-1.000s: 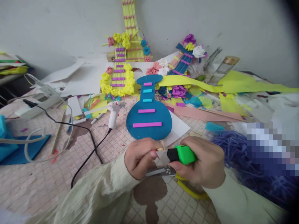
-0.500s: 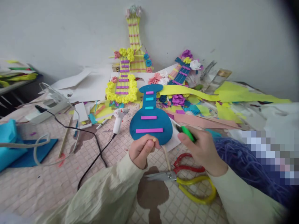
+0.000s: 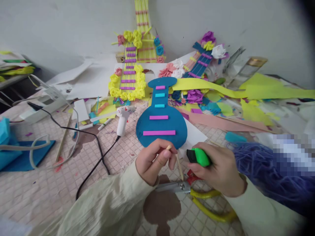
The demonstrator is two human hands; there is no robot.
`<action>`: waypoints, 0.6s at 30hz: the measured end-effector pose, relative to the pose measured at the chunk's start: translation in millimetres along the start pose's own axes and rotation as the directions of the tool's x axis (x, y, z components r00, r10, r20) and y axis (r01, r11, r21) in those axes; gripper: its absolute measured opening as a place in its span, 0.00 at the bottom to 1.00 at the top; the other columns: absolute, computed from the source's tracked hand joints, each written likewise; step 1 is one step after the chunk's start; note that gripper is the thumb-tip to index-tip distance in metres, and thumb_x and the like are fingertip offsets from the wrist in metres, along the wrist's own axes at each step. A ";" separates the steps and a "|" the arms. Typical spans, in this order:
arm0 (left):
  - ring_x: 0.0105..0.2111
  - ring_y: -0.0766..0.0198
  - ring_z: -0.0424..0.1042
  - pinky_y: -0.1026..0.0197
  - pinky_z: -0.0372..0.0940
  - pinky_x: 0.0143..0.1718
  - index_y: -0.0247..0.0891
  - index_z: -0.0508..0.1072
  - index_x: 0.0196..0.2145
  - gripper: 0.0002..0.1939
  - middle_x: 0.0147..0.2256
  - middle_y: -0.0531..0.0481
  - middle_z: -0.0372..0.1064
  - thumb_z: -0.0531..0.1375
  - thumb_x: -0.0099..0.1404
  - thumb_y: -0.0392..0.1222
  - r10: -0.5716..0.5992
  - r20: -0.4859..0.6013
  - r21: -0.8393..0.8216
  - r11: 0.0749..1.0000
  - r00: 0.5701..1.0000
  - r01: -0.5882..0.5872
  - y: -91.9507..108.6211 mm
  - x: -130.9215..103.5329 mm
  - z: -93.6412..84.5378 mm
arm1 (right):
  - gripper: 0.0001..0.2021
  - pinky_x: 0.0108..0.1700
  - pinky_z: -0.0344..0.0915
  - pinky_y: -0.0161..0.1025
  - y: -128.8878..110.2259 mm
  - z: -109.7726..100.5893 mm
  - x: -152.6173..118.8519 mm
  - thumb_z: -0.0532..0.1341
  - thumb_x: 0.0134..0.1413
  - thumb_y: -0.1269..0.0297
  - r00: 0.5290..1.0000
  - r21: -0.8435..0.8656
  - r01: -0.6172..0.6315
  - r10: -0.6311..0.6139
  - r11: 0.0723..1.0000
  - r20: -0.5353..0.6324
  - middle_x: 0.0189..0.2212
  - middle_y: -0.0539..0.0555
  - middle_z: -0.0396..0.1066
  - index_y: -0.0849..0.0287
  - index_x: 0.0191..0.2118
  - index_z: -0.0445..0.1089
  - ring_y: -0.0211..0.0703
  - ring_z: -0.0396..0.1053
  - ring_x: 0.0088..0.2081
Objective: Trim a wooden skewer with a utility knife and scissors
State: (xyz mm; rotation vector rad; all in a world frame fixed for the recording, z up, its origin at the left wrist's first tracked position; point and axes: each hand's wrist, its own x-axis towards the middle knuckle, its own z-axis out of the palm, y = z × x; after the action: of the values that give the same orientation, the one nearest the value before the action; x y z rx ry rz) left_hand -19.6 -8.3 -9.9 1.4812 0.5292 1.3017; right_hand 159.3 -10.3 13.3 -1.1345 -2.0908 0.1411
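Observation:
My left hand (image 3: 157,160) is closed, pinching a thin wooden stick (image 3: 168,147) whose pale end pokes out above the thumb. Another length of stick (image 3: 179,167) runs down from behind these fingers to the scissors; whether it is the same piece, I cannot tell. To the right, my right hand (image 3: 219,167) grips a chunky green and black tool that looks like a box cutter (image 3: 202,156), black end toward the left hand. No blade shows. Below lie scissors (image 3: 172,187) with red and yellow handles. Just beyond my hands stands a blue guitar-shaped cutout (image 3: 161,124) with pink and light-blue strips.
A white glue gun (image 3: 123,121) with a black cord rests at left, near a power strip (image 3: 44,106). Decorated paper guitars (image 3: 130,68) lean at the back. Paper scraps (image 3: 211,109) cover the right rear, and purple yarn (image 3: 261,177) lies at right.
The view has tipped downward and closer. My right hand has turned the green tool, so its black end faces the left hand more squarely. The left hand keeps its pinch on the stick.

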 end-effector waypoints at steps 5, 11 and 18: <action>0.26 0.72 0.66 0.70 0.59 0.26 0.37 0.64 0.38 0.06 0.28 0.52 0.67 0.49 0.65 0.38 -0.003 -0.025 0.189 0.982 1.000 0.008 1.5 -2.1 -2.0 | 0.19 0.20 0.53 0.32 -5.3 0.2 -2.2 0.53 0.48 0.46 0.998 -0.092 0.055 -0.054 0.994 0.013 0.13 0.47 0.59 0.59 0.23 0.62 0.33 0.59 0.16; 0.31 0.67 0.68 0.66 0.62 0.30 0.36 0.67 0.41 0.10 0.33 0.48 0.70 0.50 0.64 0.39 0.043 0.027 0.417 0.908 0.999 -0.050 7.1 0.3 -3.6 | 0.20 0.21 0.54 0.33 -2.2 4.2 -5.6 0.53 0.48 0.46 0.999 -0.188 0.050 -0.051 0.981 0.001 0.14 0.48 0.60 0.60 0.21 0.62 0.34 0.60 0.17; 0.27 0.67 0.69 0.66 0.62 0.27 0.33 0.71 0.35 0.09 0.29 0.47 0.72 0.52 0.63 0.37 0.098 0.048 0.481 0.870 0.994 -0.109 11.4 4.5 -2.9 | 0.20 0.21 0.54 0.33 -4.2 2.5 -6.2 0.53 0.48 0.46 0.999 -0.206 0.048 -0.050 0.977 -0.001 0.14 0.48 0.62 0.60 0.22 0.63 0.35 0.61 0.17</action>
State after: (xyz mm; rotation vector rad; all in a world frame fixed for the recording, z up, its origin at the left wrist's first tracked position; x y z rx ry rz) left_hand -24.2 -7.5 1.8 1.9563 0.8139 1.2891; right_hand 156.9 -17.0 9.8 -1.2003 -2.1636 -0.1055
